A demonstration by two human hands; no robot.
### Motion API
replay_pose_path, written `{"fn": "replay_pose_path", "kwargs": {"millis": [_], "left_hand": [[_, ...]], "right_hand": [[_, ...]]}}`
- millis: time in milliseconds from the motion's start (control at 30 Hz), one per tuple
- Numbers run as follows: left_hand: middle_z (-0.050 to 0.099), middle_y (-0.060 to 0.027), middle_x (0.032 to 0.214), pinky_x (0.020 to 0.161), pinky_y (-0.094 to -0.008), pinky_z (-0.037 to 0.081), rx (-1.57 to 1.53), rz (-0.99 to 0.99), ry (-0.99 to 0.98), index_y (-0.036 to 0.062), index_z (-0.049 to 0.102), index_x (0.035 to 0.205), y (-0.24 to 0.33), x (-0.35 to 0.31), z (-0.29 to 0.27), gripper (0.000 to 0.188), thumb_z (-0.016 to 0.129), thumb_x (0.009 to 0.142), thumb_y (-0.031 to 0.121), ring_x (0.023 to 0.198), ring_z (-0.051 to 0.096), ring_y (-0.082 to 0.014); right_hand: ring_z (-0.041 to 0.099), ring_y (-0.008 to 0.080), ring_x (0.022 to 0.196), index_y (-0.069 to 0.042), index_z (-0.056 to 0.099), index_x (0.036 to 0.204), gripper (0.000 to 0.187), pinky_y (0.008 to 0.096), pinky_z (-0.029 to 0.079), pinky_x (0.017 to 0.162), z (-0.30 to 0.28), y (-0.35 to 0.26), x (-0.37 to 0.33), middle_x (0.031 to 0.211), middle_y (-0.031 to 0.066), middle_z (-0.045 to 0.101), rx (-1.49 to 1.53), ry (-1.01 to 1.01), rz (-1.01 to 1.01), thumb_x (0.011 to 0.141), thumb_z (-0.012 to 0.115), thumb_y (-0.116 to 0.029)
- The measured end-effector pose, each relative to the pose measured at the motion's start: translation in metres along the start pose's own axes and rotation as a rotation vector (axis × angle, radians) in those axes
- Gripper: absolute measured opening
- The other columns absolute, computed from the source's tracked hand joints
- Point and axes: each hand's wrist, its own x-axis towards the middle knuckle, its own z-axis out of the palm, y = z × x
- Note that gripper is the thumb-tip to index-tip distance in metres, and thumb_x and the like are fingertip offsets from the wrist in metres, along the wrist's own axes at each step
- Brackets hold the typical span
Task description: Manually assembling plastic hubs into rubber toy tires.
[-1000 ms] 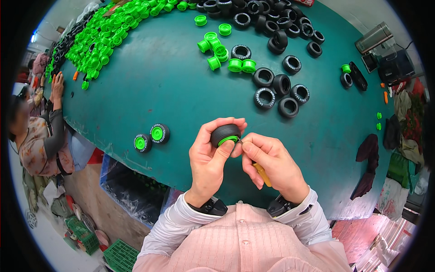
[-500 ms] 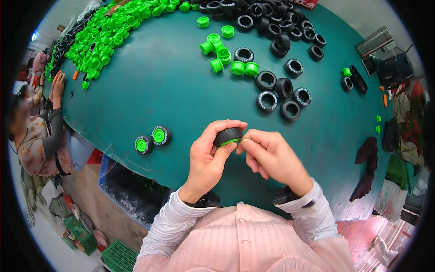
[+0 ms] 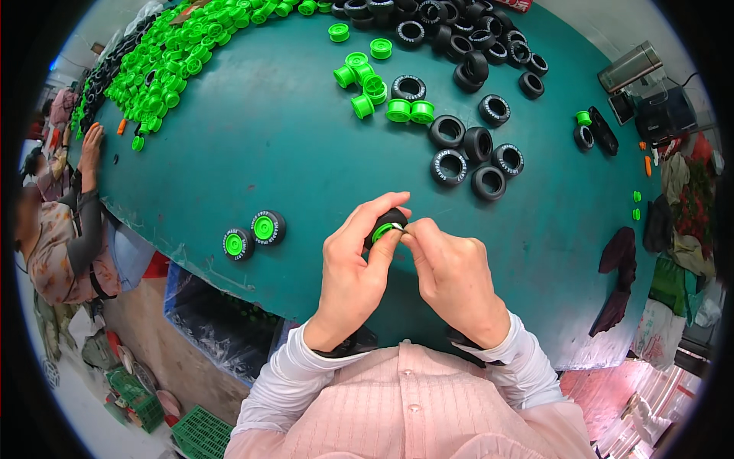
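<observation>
Over the near part of the table, my left hand is closed round a small toy wheel, a black rubber tyre with a bright green plastic rim inside it. The wheel is tilted, so part of the green face shows beside my left thumb. My right hand pinches the tyre's edge between thumb and fingertips, and the edge looks drawn away from the rim there. Two wheels with tyres fitted, one and another, lie side by side to the left of my hands.
Loose black tyres and green rims lie farther out on the green table. A large heap of green rims fills the far left. Another person's hand rests at the left edge. A metal flask lies at the right.
The wheel has turned in my left hand, so more of its green face shows. My right fingers have closed in on the tyre's edge, with the right hand turned more upright.
</observation>
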Motion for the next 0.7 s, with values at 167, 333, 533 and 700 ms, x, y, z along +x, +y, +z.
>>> {"fn": "replay_pose_path", "kwargs": {"millis": [167, 333, 533, 700], "left_hand": [[0.067, -0.0102, 0.12, 0.089, -0.0256, 0.053, 0.094, -0.232, -0.158, -0.0001, 0.056, 0.138, 0.0, 0.001, -0.007, 0.039, 0.058, 0.1, -0.004, 0.103, 0.062, -0.0105], [0.067, -0.0114, 0.123, 0.088, -0.0302, 0.056, -0.244, -0.121, 0.016, -0.001, 0.053, 0.136, -0.008, -0.002, 0.007, 0.039, 0.061, 0.098, -0.001, 0.105, 0.066, -0.0159], [0.063, -0.0162, 0.131, 0.092, -0.0293, 0.056, -0.461, -0.189, 0.054, -0.0006, 0.047, 0.138, -0.014, -0.01, 0.014, 0.039, 0.057, 0.101, -0.002, 0.113, 0.064, -0.0173], [0.061, -0.0176, 0.136, 0.094, -0.0285, 0.054, -0.446, -0.133, 0.022, -0.0007, 0.047, 0.136, -0.009, -0.001, 0.004, 0.038, 0.058, 0.1, -0.004, 0.116, 0.062, -0.0166]], "right_hand": [[0.066, 0.0405, 0.061, -0.002, 0.054, 0.099, 0.009, 0.051, 0.048, 0.054, -0.001, 0.012, 0.0, 0.065, 0.0187, 0.064, 0.167, -0.115, 0.158, 0.098, 0.061, -0.009], [0.066, 0.0405, 0.061, -0.003, 0.051, 0.119, 0.02, 0.0512, 0.049, 0.055, 0.002, 0.0, 0.0, 0.065, 0.0177, 0.065, 0.058, 0.027, 0.227, 0.1, 0.057, -0.008], [0.065, 0.0361, 0.057, -0.002, 0.05, 0.123, 0.023, 0.0453, 0.046, 0.054, -0.012, 0.004, 0.003, 0.063, 0.0143, 0.063, 0.135, -0.025, 0.249, 0.101, 0.055, -0.007], [0.061, 0.0241, 0.053, -0.002, 0.049, 0.123, 0.022, 0.038, 0.044, 0.054, -0.02, -0.002, 0.003, 0.06, 0.0088, 0.06, 0.432, -0.223, 0.438, 0.102, 0.052, -0.008]]}}
